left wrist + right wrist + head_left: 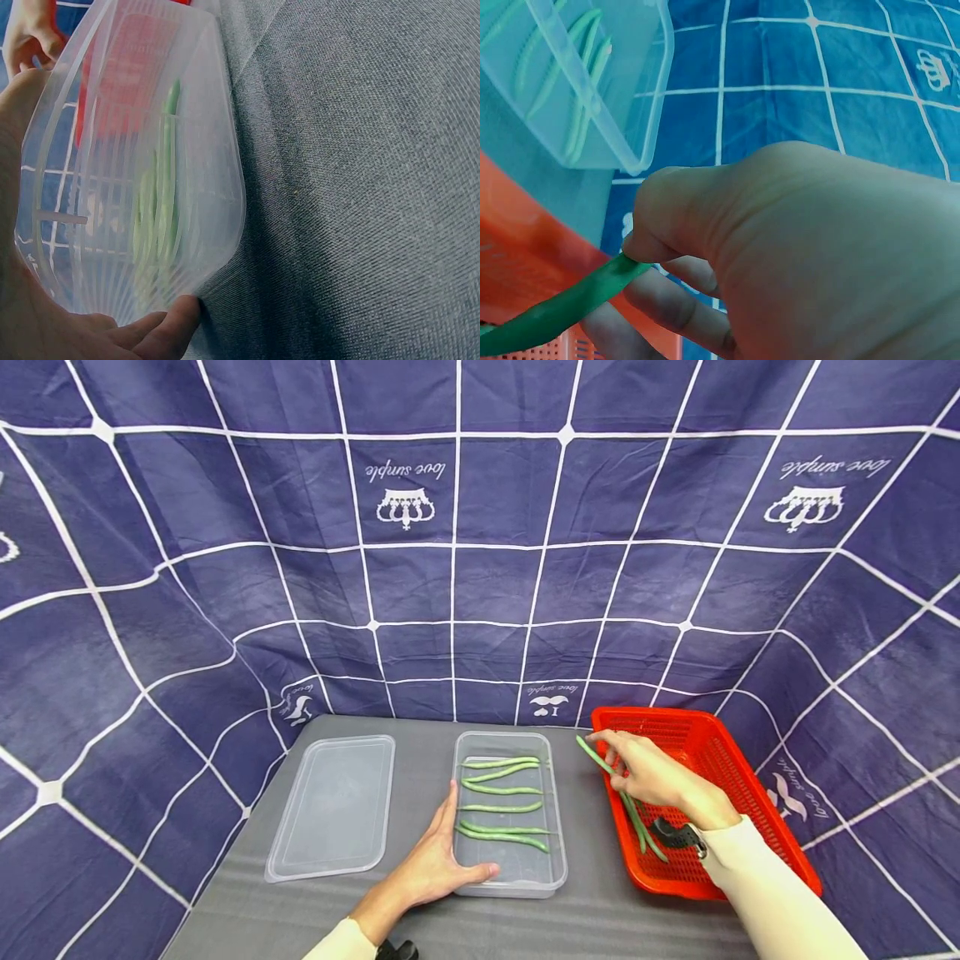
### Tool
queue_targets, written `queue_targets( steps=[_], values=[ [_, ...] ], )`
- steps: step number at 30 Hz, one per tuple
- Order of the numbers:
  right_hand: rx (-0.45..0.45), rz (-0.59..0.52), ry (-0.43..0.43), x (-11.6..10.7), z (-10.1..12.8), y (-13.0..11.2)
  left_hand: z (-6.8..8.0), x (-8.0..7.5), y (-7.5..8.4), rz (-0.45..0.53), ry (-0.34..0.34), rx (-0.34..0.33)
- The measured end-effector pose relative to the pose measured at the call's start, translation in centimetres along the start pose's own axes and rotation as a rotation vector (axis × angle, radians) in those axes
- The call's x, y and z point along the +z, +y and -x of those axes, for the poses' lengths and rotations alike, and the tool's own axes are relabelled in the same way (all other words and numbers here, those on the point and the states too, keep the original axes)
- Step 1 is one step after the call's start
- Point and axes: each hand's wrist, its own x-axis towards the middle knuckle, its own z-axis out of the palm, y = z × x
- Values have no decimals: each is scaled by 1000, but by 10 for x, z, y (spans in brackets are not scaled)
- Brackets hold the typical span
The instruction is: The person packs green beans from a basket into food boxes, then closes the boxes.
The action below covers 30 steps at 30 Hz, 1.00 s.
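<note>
My left hand [431,862] grips a clear plastic container [517,870] at its near left corner, fingers along the outer wall and thumb over the rim. Several green beans [501,808] lie crosswise inside it, roughly side by side. Thumb and fingers of my right hand [647,770] pinch a long green bean [570,306] above the left edge of a red basket [757,810]. One end of that bean points out past the basket's rim. Below the hand, more green beans [637,827] rest in the basket.
To the left of the container, a translucent lid [333,806] lies flat on the grey cloth [420,752]. A blue curtain with white grid lines [495,585] stands behind the table and on both sides.
</note>
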Motion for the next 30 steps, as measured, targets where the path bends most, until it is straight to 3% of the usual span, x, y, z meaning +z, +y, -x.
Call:
queue_targets(
  steps=[30],
  values=[
    [-102,42,-97,28,-25,-59,-2,0,-3,-8,-5,11]
  ],
)
